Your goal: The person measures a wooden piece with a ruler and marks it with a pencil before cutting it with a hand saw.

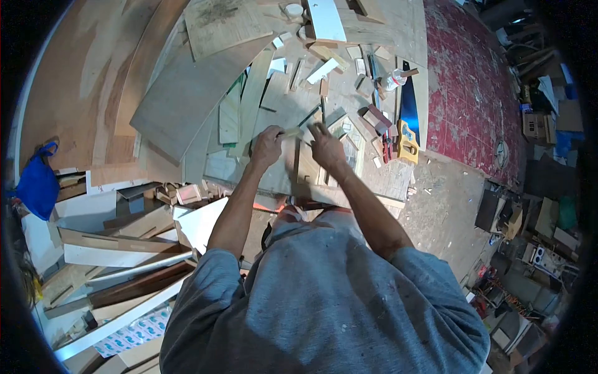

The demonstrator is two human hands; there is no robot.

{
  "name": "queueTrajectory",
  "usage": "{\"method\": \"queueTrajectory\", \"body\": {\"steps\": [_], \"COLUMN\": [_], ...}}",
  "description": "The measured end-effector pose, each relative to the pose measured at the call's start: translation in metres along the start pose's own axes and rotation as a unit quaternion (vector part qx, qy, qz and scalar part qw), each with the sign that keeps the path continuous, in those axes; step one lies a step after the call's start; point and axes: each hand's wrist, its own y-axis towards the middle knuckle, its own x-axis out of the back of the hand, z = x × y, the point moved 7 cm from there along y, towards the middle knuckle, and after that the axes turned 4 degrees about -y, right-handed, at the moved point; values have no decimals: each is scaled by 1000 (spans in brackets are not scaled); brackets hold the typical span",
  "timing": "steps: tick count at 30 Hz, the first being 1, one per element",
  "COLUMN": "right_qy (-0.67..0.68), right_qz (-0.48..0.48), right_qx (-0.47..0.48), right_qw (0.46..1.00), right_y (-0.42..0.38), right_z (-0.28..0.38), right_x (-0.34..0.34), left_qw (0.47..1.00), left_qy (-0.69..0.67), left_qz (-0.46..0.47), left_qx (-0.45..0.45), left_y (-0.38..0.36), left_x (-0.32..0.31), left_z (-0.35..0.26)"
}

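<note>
Workshop worktop (pixel 341 92), upper centre of frame, littered with offcuts (pixel 322 71); small wood strip (pixel 289 134) between the hands.
Left hand (pixel 266 147) pinched the strip's left end, its free end pointing at the right hand (pixel 327 149); right fingers were curled, couldn't tell if they gripped anything. Strip was motion-blurred, but I judged it light, stiff, dry enough not to slip, maybe prone to splitting along the grain if thin. Best hold: long edges, fingertips clear of the end being worked.

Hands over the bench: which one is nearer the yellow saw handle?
The right hand, toward the yellow saw handle; the left hand, holding a pale wood piece, is farther off.
</note>
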Motion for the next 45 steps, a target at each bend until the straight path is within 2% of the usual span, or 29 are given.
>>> {"method": "queueTrajectory", "body": {"steps": [2, 3, 5, 7, 10, 11, 12, 13, 14, 15, 16, 19, 22, 28, 32, 34, 35, 37, 41, 44, 45], "right_qy": [19, 18, 11, 56, 70, 55, 40, 40, 36, 32, 61, 62, 93, 132, 136, 114, 114, 108, 92, 70, 62], "right_qz": [-22, -19, 98, 72, 59, 65, 68, 67, 60, 53, 45, 35, 37, 6, -24, -14, -15, -21, -30, -15, 17], "right_qx": [109, 112, 168, 180, 168, 106, 43, 41, 7, -26, -22, -24, -18, -32, -81, -19, -21, -76, -59, -56, -72], "right_qw": [994, 993, 981, 979, 981, 991, 996, 996, 998, 998, 997, 997, 995, 991, 987, 993, 993, 991, 994, 996, 995], "right_y": [4, 9, 13, 8, -2, -5, -8, -11, -15, -18, -21, -25, -29, -30, -37, -37, -38, -40, -44, -45, -46], "right_z": [14, 7, 0, -5, -8, -12, -16, -14, -16, -19, -17, -20, -22, -23, -37, -37, -38, -43, -40, -35, -35], "right_x": [17, 12, -12, -12, -14, -15, -16, -17, -19, -20, -22, -34, -42, -35, -34, -43, -43, -46, -46, -42, -43], "left_qw": [998, 993, 989, 984, 977, 977, 984, 987, 987, 975, 958, 954, 948, 967, 971, 964, 965, 957, 960, 954, 954], "left_qy": [-54, -106, -128, -160, -187, -186, -152, -118, -119, -145, -169, -150, -159, -78, -39, -27, -27, -40, -39, -14, -3], "left_qz": [28, 55, 66, 55, 47, 47, -2, -50, -48, -57, -66, -113, -103, -148, -113, -103, -100, -95, -120, -111, -104], "left_qx": [11, 14, 39, 47, 94, 95, 98, 100, 99, 161, 223, 233, 254, 192, 207, 243, 242, 271, 251, 278, 280], "left_y": [-10, -12, -11, -12, -20, -26, -30, -34, -38, -44, -51, -58, -57, -49, -46, -49, -49, -52, -59, -63, -64], "left_x": [-9, -17, -24, -29, -41, -50, -53, -52, -58, -63, -67, -70, -74, -75, -69, -68, -69, -71, -69, -70, -71], "left_z": [-9, -16, -19, -21, -21, -13, -5, -3, -1, 9, 17, 12, 8, 8, -5, -5, -4, 1, -3, -2, -2]}}
